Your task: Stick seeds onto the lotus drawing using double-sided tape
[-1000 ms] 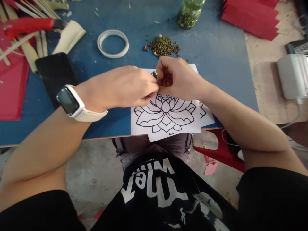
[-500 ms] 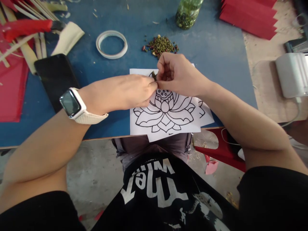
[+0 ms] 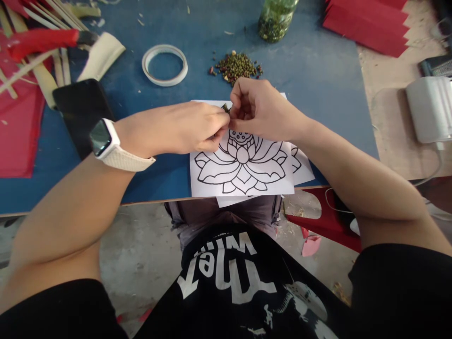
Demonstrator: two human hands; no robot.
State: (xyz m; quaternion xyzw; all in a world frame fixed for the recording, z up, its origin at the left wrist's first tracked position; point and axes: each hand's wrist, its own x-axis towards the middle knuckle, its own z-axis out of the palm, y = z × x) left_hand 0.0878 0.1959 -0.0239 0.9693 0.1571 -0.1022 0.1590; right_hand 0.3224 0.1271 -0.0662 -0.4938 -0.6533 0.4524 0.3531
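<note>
A white sheet with a black-outlined lotus drawing (image 3: 242, 176) lies at the table's front edge, over a second sheet (image 3: 302, 173). Over its upper part, the fingertips of my left hand (image 3: 197, 127) and my right hand (image 3: 257, 108) meet. Both hands have their fingers curled and pinched; anything between the tips is too small to make out. Small dark green bits (image 3: 225, 108) show on the paper just above the fingertips. Behind my right hand is a pile of green and reddish beans (image 3: 237, 66).
On the blue table (image 3: 318, 70) are a tape roll (image 3: 164, 81), a black phone (image 3: 83, 113), a green-tinted bottle (image 3: 277, 21), red paper (image 3: 367, 23) and red-handled pliers or cutters (image 3: 42, 42) among pale strips. A white adapter (image 3: 429, 108) sits at right.
My left hand and wrist have shifted slightly up, with the wrist turned a little. My right hand stays nearly still. The top sheet's lower edge has moved slightly over the sheet beneath.
</note>
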